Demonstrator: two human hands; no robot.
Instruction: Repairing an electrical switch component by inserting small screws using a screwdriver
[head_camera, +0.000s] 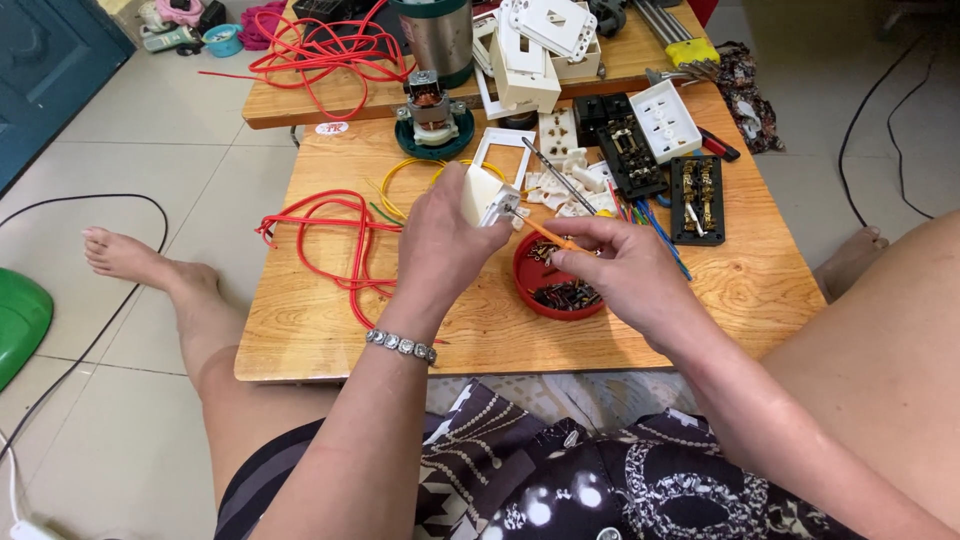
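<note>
My left hand (440, 245) grips a small white socket part (487, 195) above the low wooden table (300, 330). My right hand (625, 270) holds an orange-handled screwdriver (548, 236), its tip set against the white part. Just below both hands sits a red round lid (530, 290) filled with small dark screws. A beaded bracelet is on my left wrist.
Red wire (330, 240) and yellow wire (405, 175) loop on the table's left. White socket plates (665, 120), black switch modules (697, 198), a small motor (432, 115) and a steel flask (436, 35) lie farther back. My bare legs flank the table.
</note>
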